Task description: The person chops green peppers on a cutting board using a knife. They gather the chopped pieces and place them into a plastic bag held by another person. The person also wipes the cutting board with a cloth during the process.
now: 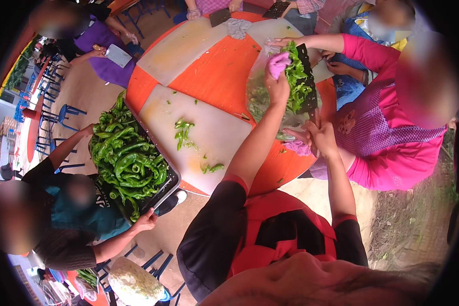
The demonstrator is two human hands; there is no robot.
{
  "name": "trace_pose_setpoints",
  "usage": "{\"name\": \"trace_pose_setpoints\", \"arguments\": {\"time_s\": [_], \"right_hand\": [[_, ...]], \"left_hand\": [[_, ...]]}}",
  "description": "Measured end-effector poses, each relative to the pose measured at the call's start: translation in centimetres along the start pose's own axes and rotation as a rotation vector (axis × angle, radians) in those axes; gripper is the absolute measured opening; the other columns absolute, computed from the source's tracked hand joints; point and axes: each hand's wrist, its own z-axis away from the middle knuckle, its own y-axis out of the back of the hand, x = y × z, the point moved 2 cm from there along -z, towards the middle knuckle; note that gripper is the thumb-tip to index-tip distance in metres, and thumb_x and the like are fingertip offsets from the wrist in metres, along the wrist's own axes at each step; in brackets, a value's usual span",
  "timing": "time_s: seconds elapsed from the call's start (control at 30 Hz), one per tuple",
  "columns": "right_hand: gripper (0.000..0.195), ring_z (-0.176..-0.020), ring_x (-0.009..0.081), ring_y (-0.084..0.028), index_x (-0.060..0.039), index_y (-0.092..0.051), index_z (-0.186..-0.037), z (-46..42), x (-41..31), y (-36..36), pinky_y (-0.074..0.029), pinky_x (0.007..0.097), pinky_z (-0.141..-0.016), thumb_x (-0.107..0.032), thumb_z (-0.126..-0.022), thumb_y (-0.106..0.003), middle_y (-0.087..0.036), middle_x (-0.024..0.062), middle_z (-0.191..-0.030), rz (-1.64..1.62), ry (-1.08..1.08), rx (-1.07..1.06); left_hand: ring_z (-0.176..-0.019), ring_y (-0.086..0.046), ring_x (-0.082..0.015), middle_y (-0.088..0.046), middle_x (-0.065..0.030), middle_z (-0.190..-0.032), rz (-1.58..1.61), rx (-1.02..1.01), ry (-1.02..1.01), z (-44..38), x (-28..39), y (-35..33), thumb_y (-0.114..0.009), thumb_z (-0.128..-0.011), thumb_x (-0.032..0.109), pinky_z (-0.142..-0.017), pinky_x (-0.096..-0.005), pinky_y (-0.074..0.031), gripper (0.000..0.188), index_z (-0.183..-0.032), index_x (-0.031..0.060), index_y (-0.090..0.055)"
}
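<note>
My left hand [278,86] grips a crumpled pink cloth [279,64] and is up against a bunch of green lettuce leaves [296,86]. Along their right side runs the dark blade of a large kitchen knife [310,82], speckled with bits of green. My right hand [323,137] is closed around its handle, which is partly hidden. Beneath the leaves, a clear plastic bag [258,91] with greens inside is held by a person in pink sleeves [371,49]. That person's lower hand [300,135] overlaps my right hand in the view.
White cutting boards [222,134] lie on the round orange table [210,69], one with sliced green peppers [183,132]. At left, a person holds a black tray [172,181] heaped with green peppers [132,160]. Another person holds a cleaver [118,56]. More people stand opposite.
</note>
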Motion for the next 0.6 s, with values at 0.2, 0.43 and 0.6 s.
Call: {"name": "trace_pose_setpoints", "arguments": {"time_s": [0.2,0.43,0.6], "right_hand": [[0.021,-0.065,0.0366,-0.062,0.0063,-0.052,-0.079,-1.6,-0.7,1.7,-0.046,0.0397,-0.058,-0.013,-0.080,-0.059,-0.056,0.0252,-0.064,0.689,0.322,0.365],[0.018,-0.052,0.0134,-0.054,0.0045,-0.052,-0.085,-2.9,0.3,-8.4,-0.042,0.0275,-0.046,-0.013,-0.086,-0.054,-0.052,0.0029,-0.059,0.372,0.263,-0.104],[0.022,-0.064,0.0319,-0.060,0.0038,-0.055,-0.087,-8.8,5.4,-19.4,-0.048,0.0385,-0.061,-0.016,-0.077,-0.060,-0.059,0.0193,-0.067,0.535,0.346,-0.276]], "left_hand": [[-0.086,-0.059,-0.0187,-0.060,-0.0076,-0.101,0.491,0.381,0.609,-3.1,-2.5,5.9,-0.048,-0.086,0.005,-0.073,-0.0298,-0.049,0.022,-0.107,0.0004,-0.055],[-0.082,-0.059,-0.0160,-0.061,-0.0083,-0.094,-0.073,0.472,0.175,-6.4,2.3,28.8,-0.045,-0.086,0.001,-0.071,-0.0298,-0.049,0.020,-0.102,-0.0010,-0.056],[-0.088,-0.059,-0.0208,-0.060,-0.0112,-0.099,-0.523,0.421,0.265,-5.9,1.2,41.3,-0.051,-0.085,0.011,-0.078,-0.0340,-0.048,0.027,-0.110,0.0025,-0.054]]}}
